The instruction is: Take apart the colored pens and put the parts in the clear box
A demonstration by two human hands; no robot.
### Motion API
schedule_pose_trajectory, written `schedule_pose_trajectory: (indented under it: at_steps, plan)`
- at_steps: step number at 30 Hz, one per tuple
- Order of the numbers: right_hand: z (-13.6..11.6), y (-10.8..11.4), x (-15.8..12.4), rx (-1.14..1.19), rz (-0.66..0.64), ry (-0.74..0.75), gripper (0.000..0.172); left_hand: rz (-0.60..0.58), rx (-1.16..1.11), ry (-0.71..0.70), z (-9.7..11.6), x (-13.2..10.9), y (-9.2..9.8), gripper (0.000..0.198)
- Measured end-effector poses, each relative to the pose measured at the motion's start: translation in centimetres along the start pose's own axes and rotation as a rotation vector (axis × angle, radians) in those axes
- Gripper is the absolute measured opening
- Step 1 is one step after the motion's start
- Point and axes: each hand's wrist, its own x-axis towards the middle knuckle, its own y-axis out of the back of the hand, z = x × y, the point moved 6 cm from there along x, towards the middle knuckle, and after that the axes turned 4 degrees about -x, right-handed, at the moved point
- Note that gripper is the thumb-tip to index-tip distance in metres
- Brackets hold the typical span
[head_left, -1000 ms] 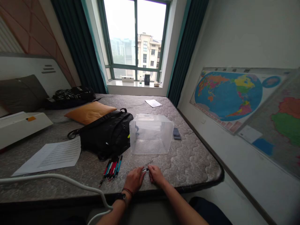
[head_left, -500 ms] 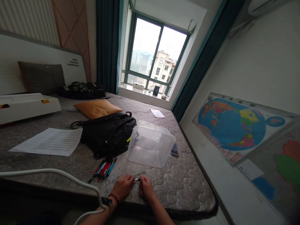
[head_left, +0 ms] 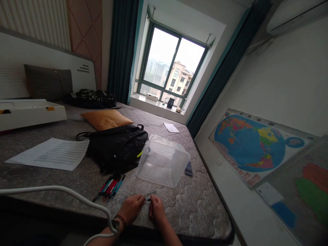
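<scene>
Both my hands rest on the near edge of a grey quilted mattress [head_left: 200, 201]. My left hand [head_left: 132, 208] and my right hand [head_left: 156, 210] are closed, each pinching one end of a small thin dark object [head_left: 147, 200], perhaps a pen. A bunch of coloured pens [head_left: 110, 186] lies just left of my left hand. Beyond my hands stands a clear plastic box [head_left: 162, 160], and a black bag [head_left: 116, 147] lies to its left.
A printed sheet [head_left: 51, 153], an orange cushion [head_left: 105, 119], a white case [head_left: 28, 112] and dark clothing [head_left: 89, 98] lie on the left side. A white cable [head_left: 64, 193] crosses the near left. A small dark item [head_left: 188, 168] sits beside the box. Maps [head_left: 251, 147] lean on the right wall.
The view has tilted and shifted a little; my hands stay together at the mattress edge, still pinching the small object. Nothing on the mattress has moved.
</scene>
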Motion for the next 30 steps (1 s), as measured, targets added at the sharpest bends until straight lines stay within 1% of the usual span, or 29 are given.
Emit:
schedule_pose_trajectory:
  at_steps: [4,9,12,17,25,28,30]
  plan:
    - [0.30,0.07,0.26,-0.021,0.009,0.017,0.055,0.014,0.034,0.015,0.02,0.14,0.09,0.027]
    - [0.14,0.15,0.15,0.005,0.013,0.023,0.053,0.009,0.044,0.028,-0.13,0.07,0.04,0.035]
    - [0.13,0.23,0.10,0.043,0.022,0.006,0.053,0.032,0.016,0.031,-0.36,-0.06,0.06,0.031]
    - [0.13,0.31,0.08,0.071,0.032,-0.016,0.056,0.016,-0.025,0.035,-0.38,-0.11,-0.06,0.025]
    - [-0.31,0.28,-0.20,0.036,0.026,-0.013,0.058,0.031,-0.007,0.016,0.26,0.05,0.86,0.035]
    - [-0.32,0.37,-0.25,0.027,0.052,-0.007,0.057,0.013,-0.026,0.037,0.22,-0.09,0.84,0.038]
    - [-0.28,0.50,-0.22,0.024,0.077,-0.002,0.057,0.014,-0.023,0.052,0.13,-0.21,0.68,0.035]
